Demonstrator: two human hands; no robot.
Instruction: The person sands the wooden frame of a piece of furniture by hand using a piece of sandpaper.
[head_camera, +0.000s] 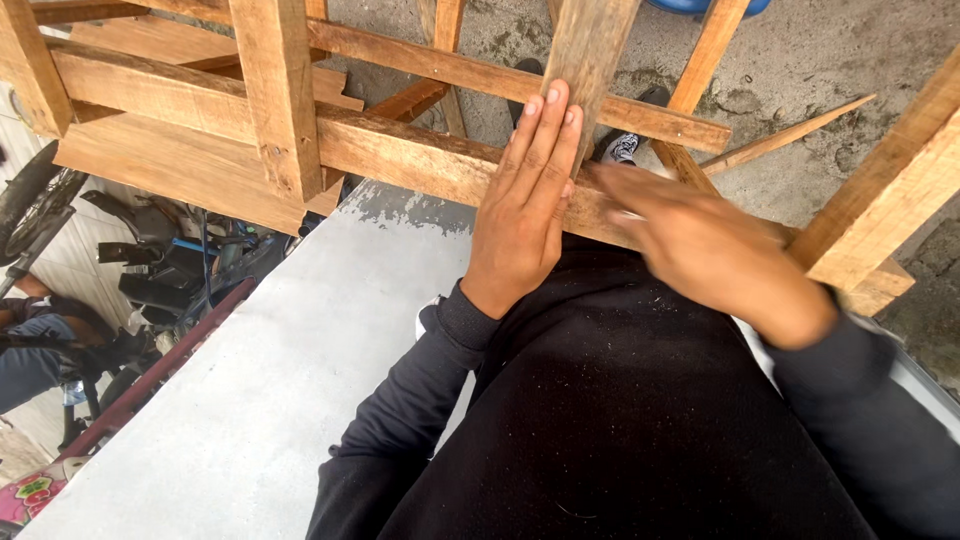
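Black sleeves reach to a rough wooden frame (400, 150) at the grey bench (300, 350) edge.
Left hand (525, 200) lies flat, fingers straight, on its rail; blurred right hand (700, 250) touches it, grip unclear. Concrete floor (820, 60) beyond.

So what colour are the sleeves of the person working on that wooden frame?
Black, dusted with pale specks, seen in the head view: sleeves run to the left hand on the wooden frame.
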